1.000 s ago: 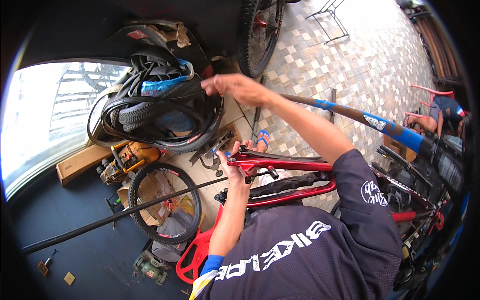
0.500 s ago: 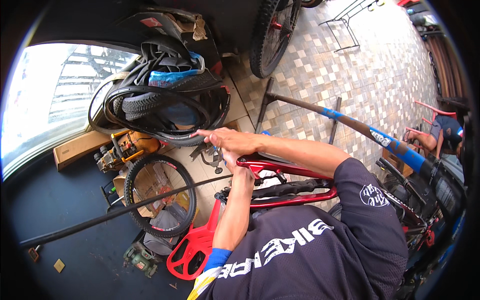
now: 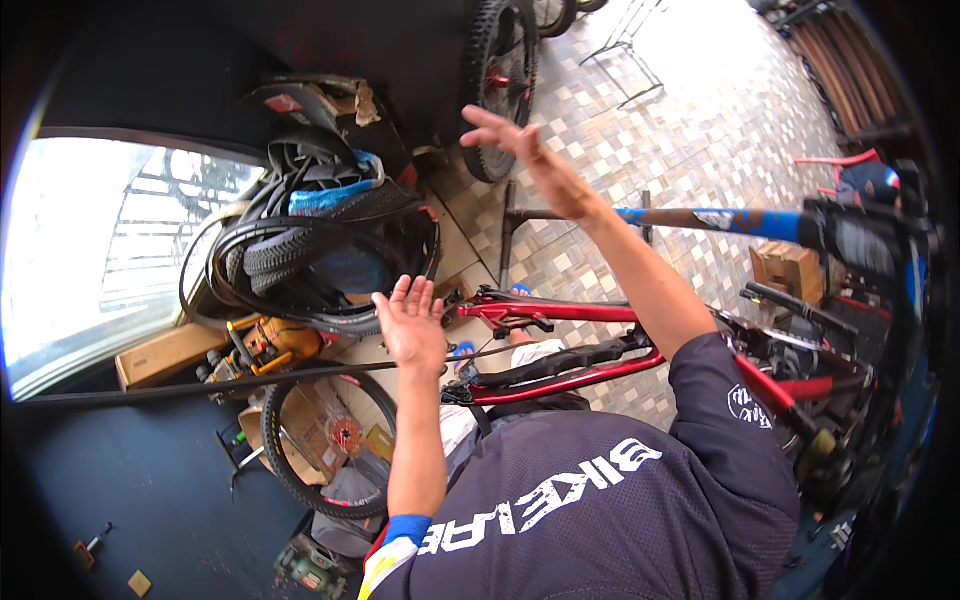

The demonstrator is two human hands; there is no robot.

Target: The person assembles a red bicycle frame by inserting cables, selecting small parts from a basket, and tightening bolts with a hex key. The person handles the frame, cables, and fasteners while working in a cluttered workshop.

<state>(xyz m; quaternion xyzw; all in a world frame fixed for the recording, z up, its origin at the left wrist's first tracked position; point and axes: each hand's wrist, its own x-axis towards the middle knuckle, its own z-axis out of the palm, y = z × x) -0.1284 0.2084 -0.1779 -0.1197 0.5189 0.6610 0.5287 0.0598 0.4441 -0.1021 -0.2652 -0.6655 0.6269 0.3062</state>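
Observation:
My left hand (image 3: 412, 325) is raised with its palm turned up and fingers spread, holding nothing. Farther off and to the right, my right hand (image 3: 540, 165) is lifted with its fingers stretched out, also free of any object and slightly blurred. Between my forearms lies a red bicycle frame (image 3: 585, 312), its rear end close to the left hand, though apart from it. A black padded wrap (image 3: 580, 370) covers part of one lower tube. Beyond the left hand lies a heap of tyres and inner tubes (image 3: 300, 250).
A bicycle wheel (image 3: 325, 440) and a green power tool (image 3: 310, 568) lie at lower left. A long cardboard box (image 3: 170, 355) rests below the window. The blue-and-brown post of a stand (image 3: 690, 220) crosses at right. Another wheel (image 3: 495, 80) stands at the back.
My hands were together, one over the other, near the frame's end. They have parted: the right went up and to the right, the left turned palm up. The view has shifted too.

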